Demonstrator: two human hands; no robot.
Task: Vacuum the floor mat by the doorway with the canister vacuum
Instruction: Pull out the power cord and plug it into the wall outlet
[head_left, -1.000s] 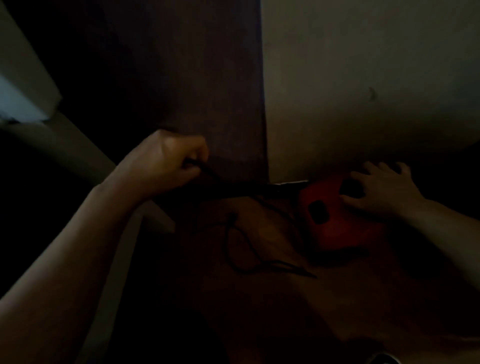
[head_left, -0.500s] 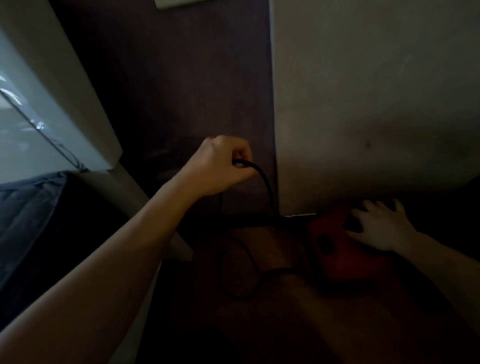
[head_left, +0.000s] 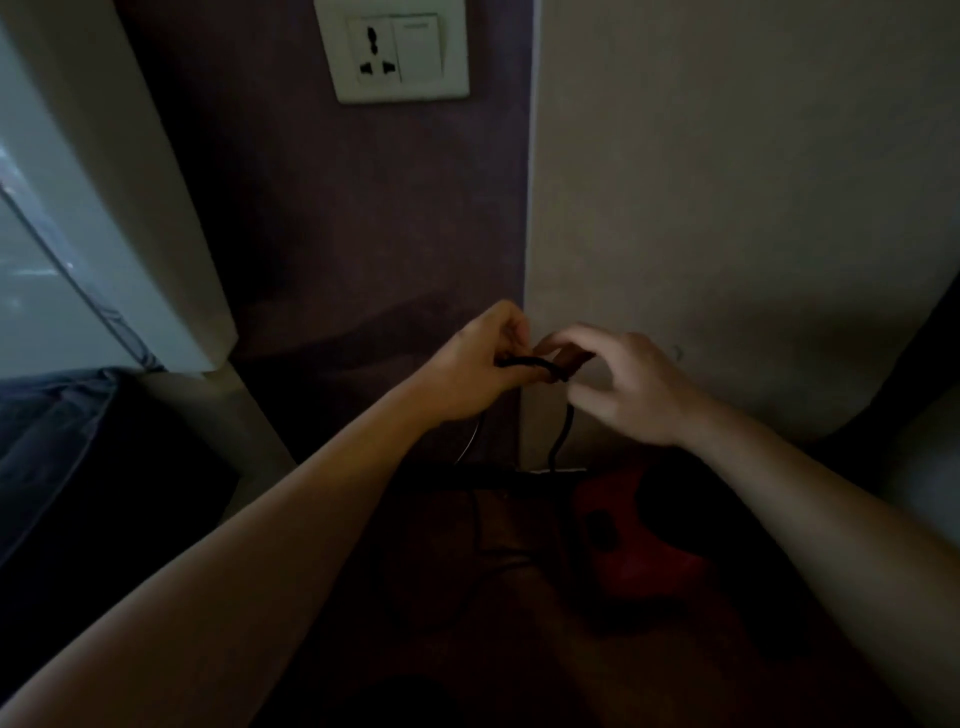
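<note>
The red canister vacuum sits on the dim floor at the foot of the wall corner. Its black power cord rises from the floor to my hands. My left hand grips the cord's upper end in a fist. My right hand is just to its right, its fingers curled around the dark plug end of the same cord. Both hands hover in front of the wall corner, well below the white wall socket. No floor mat can be made out in the dark.
A white socket-and-switch plate is high on the dark purple wall panel. A pale wall fills the right. A white frame and dark fabric stand at the left. Loose cord loops lie on the floor.
My right hand left the vacuum and rose to meet my left hand on the cord. My left hand lifted the cord higher. The view tilted up, bringing the socket into sight.
</note>
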